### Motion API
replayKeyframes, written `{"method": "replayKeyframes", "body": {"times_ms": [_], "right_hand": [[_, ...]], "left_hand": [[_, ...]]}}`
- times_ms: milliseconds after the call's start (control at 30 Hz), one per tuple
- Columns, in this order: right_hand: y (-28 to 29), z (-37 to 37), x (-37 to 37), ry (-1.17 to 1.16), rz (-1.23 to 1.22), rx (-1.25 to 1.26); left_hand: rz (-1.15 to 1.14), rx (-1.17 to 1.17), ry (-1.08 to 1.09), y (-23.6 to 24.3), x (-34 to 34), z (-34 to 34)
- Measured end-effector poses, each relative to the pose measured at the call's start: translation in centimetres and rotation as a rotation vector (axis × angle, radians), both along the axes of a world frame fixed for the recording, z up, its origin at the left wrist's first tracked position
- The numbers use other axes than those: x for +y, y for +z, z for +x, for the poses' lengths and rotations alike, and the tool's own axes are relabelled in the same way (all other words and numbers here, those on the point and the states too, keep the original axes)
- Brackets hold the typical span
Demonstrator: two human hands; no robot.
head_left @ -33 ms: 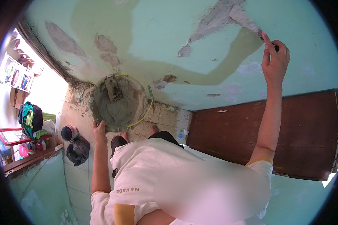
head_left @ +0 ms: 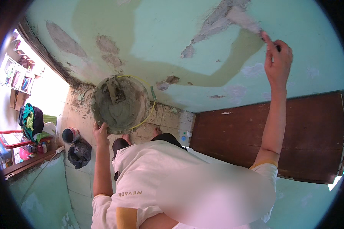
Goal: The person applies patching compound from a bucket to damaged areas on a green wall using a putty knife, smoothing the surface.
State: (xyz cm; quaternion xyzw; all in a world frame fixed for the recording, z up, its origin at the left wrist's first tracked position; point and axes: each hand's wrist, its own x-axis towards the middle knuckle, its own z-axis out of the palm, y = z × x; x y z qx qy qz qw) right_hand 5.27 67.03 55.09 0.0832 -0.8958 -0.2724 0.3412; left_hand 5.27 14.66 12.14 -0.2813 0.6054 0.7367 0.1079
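Observation:
My right hand (head_left: 278, 61) grips a putty knife (head_left: 248, 23), its blade blurred against a grey filled patch (head_left: 214, 23) on the pale green wall (head_left: 302, 23). My left hand (head_left: 101, 131) holds the lower left rim of a round bucket (head_left: 141, 103) with a yellow handle. Grey mortar (head_left: 122, 110) lies inside the bucket, along with a flat tool (head_left: 112, 87) smeared with the same material.
At left are a small pail (head_left: 70, 135), a black plastic bag (head_left: 80, 154), a red rack (head_left: 9, 143) piled with clothes (head_left: 30, 120), and a bright doorway (head_left: 53, 91). A brown wooden panel (head_left: 263, 129) stands at right. Chipped patches and rubble line the wall's foot.
My right hand and the putty knife have shifted slightly left along the wall. My left hand and the bucket look unmoved.

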Motion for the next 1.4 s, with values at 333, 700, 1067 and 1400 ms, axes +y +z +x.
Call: {"method": "replayKeyframes", "body": {"times_ms": [333,700,1067,1400], "right_hand": [[-2.5,-0.5,1.2,-0.082,0.07,-0.087],[-3.9,-0.3,-0.4,-0.035,0.065,-0.171],[-9.7,2.4,-8.7,0.135,-0.586,-0.491],[-32.1,-4.0,-28.6,0.151,-0.662,-1.067]], "left_hand": [[-0.034,-0.018,0.017,0.7,0.2,-0.2],[-0.034,0.006,-0.003,0.2,0.1,-1.0],[-0.063,0.02,-0.068,0.8,-1.0,-0.7],[-0.013,0.029,-0.039,5.4,0.4,-0.4]]}}
